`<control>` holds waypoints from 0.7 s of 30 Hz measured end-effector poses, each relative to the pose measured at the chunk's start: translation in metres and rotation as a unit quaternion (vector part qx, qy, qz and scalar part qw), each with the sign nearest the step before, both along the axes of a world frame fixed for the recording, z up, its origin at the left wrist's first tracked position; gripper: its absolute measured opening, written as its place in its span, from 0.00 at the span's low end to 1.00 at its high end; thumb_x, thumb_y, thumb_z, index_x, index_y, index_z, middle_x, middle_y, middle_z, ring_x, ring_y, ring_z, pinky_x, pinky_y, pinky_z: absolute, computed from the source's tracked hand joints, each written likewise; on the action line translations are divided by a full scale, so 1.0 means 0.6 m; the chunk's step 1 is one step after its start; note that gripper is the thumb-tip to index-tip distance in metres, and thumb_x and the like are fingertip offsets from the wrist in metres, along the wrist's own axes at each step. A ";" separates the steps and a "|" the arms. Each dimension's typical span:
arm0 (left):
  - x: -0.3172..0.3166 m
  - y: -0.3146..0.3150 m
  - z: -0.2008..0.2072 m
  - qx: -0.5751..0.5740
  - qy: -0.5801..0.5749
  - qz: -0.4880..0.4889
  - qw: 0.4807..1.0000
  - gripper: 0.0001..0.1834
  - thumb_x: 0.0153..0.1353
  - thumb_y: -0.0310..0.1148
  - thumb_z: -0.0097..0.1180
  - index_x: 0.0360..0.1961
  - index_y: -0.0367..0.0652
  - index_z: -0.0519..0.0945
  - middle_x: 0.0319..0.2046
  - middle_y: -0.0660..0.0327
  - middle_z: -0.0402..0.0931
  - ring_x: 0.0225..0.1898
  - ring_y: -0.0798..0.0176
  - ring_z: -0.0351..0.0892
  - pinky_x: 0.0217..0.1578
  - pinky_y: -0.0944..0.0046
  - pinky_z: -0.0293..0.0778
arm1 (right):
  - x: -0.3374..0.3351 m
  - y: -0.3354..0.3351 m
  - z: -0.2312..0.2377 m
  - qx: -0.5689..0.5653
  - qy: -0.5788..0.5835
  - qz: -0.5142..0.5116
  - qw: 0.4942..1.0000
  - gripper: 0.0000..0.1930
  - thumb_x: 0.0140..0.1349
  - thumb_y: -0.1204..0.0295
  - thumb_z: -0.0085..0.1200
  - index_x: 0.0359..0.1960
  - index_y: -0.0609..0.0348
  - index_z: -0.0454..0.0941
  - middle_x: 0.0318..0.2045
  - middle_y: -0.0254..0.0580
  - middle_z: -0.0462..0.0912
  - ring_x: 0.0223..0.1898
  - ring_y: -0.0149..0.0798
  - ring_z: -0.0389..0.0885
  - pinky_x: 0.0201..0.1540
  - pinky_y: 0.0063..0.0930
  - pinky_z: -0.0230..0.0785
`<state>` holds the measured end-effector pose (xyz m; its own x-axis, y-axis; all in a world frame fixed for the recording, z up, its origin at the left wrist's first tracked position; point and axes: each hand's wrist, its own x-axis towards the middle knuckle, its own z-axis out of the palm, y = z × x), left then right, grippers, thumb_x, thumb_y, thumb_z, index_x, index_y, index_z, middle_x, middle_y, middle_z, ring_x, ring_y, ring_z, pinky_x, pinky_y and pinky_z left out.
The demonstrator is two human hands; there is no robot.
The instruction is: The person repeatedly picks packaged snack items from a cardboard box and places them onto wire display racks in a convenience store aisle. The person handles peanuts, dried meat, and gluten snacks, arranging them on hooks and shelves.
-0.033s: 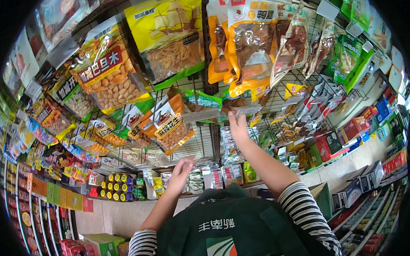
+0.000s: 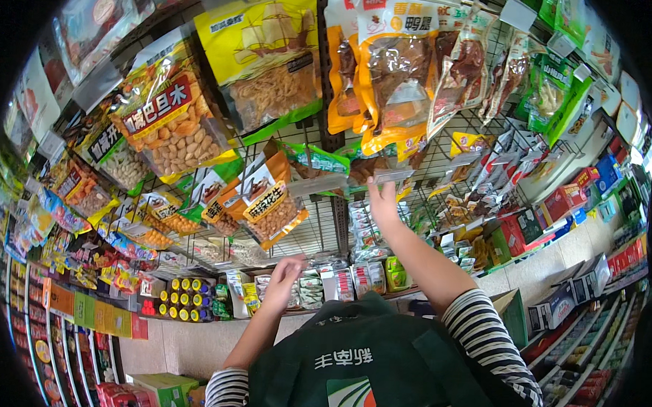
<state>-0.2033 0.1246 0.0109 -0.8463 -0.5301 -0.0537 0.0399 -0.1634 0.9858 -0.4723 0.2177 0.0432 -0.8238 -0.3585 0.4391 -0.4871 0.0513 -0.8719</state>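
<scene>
Right fingertips at a clear label holder, left hand lower and apart.
The clear label holder juts from the wire rack, below the orange-and-white meat pouches; the right hand touches its left end — whether it grips cannot be told. The left hand, fingers bent, is near the lower packets; whether it holds anything is unclear. Between the hands and to the left hangs an orange-edged nut bag — farther out are a yellow pouch, yellow-capped jars and the wearer's dark green apron.
</scene>
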 end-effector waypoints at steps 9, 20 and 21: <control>0.073 0.027 -0.049 0.099 -0.088 0.091 0.987 0.08 0.59 0.36 0.44 0.34 0.44 0.68 0.45 0.57 0.68 0.43 0.62 0.70 0.41 0.64 0.65 | -0.097 -0.036 -0.005 0.097 -0.058 -0.060 0.992 0.47 0.41 0.60 0.62 0.57 0.71 0.46 0.51 0.61 0.58 0.51 0.49 0.61 0.54 0.33 0.53; 0.081 0.059 -0.073 0.125 -0.094 0.097 0.983 0.09 0.59 0.35 0.44 0.36 0.41 0.68 0.45 0.57 0.68 0.45 0.61 0.70 0.42 0.64 0.64 | -0.138 -0.051 -0.035 -0.129 -0.199 0.154 0.959 0.48 0.44 0.72 0.61 0.59 0.61 0.34 0.51 0.50 0.58 0.51 0.38 0.62 0.50 0.32 0.60; 0.085 0.065 -0.071 0.131 -0.087 0.099 0.983 0.10 0.59 0.35 0.45 0.36 0.40 0.68 0.45 0.57 0.68 0.45 0.61 0.70 0.42 0.64 0.64 | -0.143 -0.046 -0.040 -0.119 -0.192 0.154 0.962 0.48 0.45 0.72 0.60 0.59 0.60 0.33 0.52 0.50 0.58 0.52 0.38 0.62 0.51 0.31 0.60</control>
